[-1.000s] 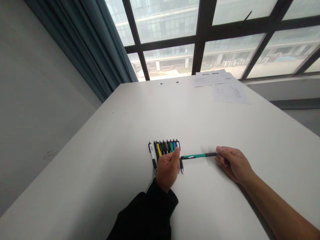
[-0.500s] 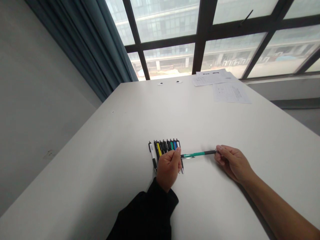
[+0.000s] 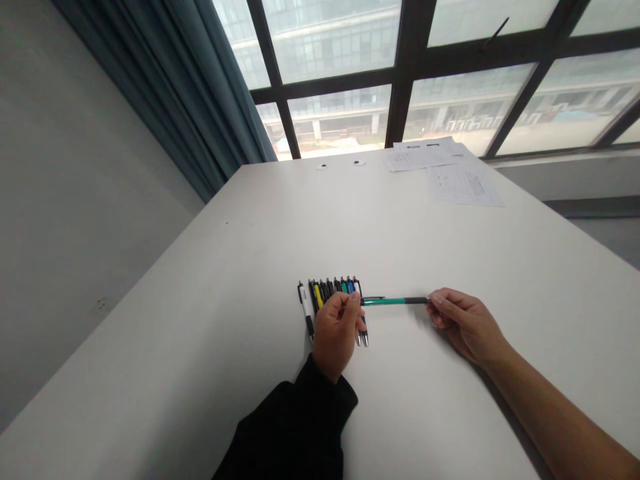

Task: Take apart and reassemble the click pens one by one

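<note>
Viewing from the head camera: left hand (image 3: 336,333) (black sleeve) and right hand (image 3: 467,323) each pinch one end of a green pen (image 3: 395,301), held level just above the white table (image 3: 200,320), beside the row of pens (image 3: 330,297).

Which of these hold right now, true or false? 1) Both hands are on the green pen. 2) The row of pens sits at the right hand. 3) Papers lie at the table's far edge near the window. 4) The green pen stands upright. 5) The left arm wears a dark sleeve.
1) True: the left hand pinches one end of the green pen and the right hand the other.
2) False: the row of pens lies at the left hand.
3) True: the papers lie there on the table.
4) False: it is held level, crosswise.
5) True: the dark sleeve covers it; the right forearm is bare.
</note>
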Demonstrator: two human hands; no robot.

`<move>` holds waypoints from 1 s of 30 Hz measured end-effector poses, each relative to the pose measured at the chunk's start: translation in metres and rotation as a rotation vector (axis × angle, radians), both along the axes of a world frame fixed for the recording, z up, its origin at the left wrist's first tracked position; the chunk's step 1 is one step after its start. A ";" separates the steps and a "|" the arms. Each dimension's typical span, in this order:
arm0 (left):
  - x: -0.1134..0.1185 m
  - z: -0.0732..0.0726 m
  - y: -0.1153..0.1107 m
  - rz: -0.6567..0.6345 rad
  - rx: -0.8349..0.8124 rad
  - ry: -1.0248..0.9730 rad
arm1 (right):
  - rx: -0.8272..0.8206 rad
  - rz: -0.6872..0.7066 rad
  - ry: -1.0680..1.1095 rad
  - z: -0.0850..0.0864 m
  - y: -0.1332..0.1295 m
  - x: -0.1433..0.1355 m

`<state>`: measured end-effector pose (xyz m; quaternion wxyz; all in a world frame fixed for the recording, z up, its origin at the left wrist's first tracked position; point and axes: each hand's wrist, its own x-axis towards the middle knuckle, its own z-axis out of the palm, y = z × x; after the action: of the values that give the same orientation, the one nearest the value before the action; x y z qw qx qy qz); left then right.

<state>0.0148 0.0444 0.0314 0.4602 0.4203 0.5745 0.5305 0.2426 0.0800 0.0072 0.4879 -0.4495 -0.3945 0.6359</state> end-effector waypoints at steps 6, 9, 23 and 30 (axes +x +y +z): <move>0.001 0.002 0.001 0.009 -0.009 -0.027 | -0.001 -0.005 0.010 0.002 0.000 0.000; 0.001 0.001 0.001 0.012 -0.012 -0.067 | -0.009 0.003 0.017 0.002 -0.001 0.000; 0.038 0.004 -0.025 -0.246 0.024 -0.048 | 0.156 0.169 -0.121 0.004 -0.021 -0.007; 0.048 0.008 -0.038 -0.358 0.123 0.317 | 0.122 0.087 -0.066 -0.004 -0.070 -0.011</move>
<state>0.0631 0.0064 0.0392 0.4247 0.6207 0.5222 0.4020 0.2318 0.0099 0.0034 0.4732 -0.4220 -0.4674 0.6160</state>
